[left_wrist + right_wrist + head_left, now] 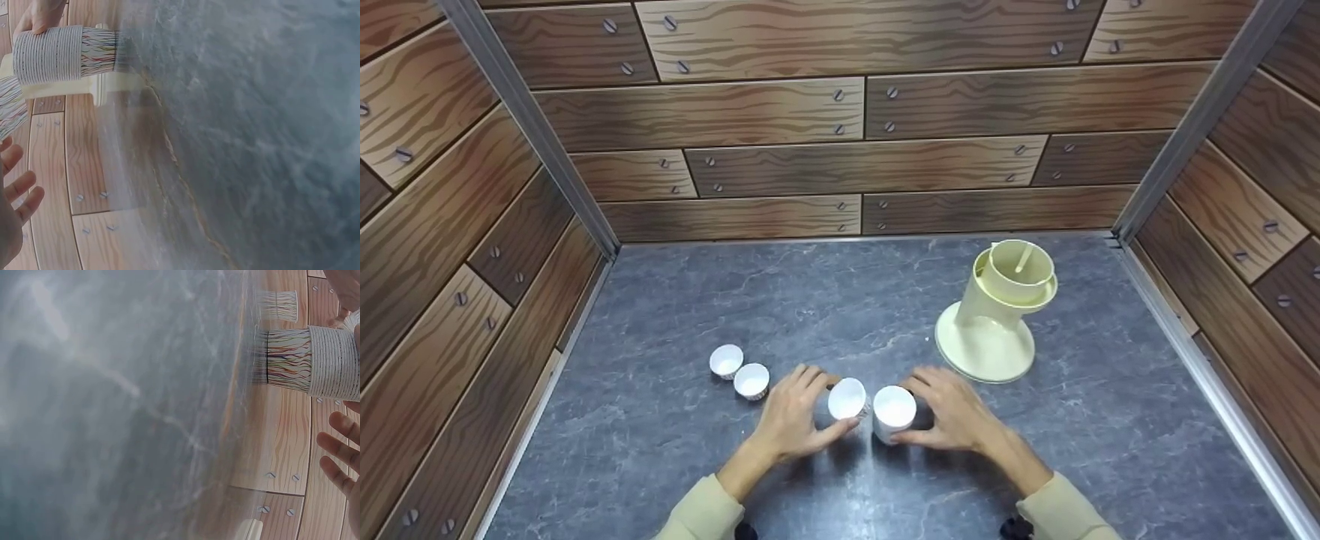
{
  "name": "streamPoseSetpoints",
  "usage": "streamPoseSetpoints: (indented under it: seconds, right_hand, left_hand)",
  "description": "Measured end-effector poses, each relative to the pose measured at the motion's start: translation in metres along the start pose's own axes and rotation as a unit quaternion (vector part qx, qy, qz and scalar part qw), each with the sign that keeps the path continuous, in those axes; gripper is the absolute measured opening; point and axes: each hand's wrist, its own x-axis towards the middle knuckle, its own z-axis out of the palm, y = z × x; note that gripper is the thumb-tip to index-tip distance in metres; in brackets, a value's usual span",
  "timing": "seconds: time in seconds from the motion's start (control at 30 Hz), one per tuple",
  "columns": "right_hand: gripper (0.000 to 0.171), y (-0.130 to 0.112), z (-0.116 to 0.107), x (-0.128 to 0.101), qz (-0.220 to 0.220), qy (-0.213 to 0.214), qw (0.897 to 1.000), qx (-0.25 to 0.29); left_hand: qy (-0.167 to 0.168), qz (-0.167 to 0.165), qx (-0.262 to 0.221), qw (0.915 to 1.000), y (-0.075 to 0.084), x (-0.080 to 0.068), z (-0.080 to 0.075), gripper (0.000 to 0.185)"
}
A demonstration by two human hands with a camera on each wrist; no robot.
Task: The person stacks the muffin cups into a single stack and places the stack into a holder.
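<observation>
Cups (894,411) in a stack, white ridged rims above multicoloured squiggles, stand on the counter (660,450), the right hand (952,411) with fingers curved round them. Just beside, the left hand (795,411), fingers part-closed, holds a raised, squiggled cup (847,399). Two other cups (751,381) and a cream stand (986,346) sit farther out.

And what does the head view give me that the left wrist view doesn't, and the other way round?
Only the head view shows the loose cup and the second loose cup left of the hands, plus the white open tops of the left stack and right stack.

Only the left wrist view clearly shows the right stack's layered rims and coloured streaks from the side.

Both share the left hand, the right hand holding its stack, part of each stack, the cream stand, the tabletop and plank-patterned walls.
</observation>
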Motion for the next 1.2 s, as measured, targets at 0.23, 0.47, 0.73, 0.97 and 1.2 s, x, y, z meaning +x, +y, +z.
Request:
streamPoseSetpoints:
  seconds: [0.23, 0.47, 0.73, 0.97, 1.2]
  right_hand:
    - [0.068, 0.000, -0.001, 0.000, 0.004, -0.002, 1.000, 0.002]
    - [0.066, -0.001, -0.001, -0.001, 0.006, -0.005, 1.000, 0.009]
    - [0.068, 0.000, -0.001, -0.001, 0.003, -0.004, 1.000, 0.003]
    - [0.069, 0.000, -0.001, -0.001, 0.004, -0.007, 1.000, -0.002]
    - [0.070, 0.000, 0.000, -0.001, -0.001, 0.002, 1.000, -0.003]
  left_hand:
    - [0.010, 0.008, -0.011, 0.9999, 0.004, 0.005, 0.002, 0.053]
    - [0.016, 0.021, -0.026, 0.9993, 0.008, 0.010, 0.005, 0.054]
    - [0.014, 0.029, -0.022, 0.9992, 0.013, 0.017, 0.009, 0.055]
    - [0.014, 0.041, -0.022, 0.9988, 0.018, 0.024, 0.011, 0.054]
    - [0.022, 0.053, -0.028, 0.9980, 0.023, 0.030, 0.012, 0.053]
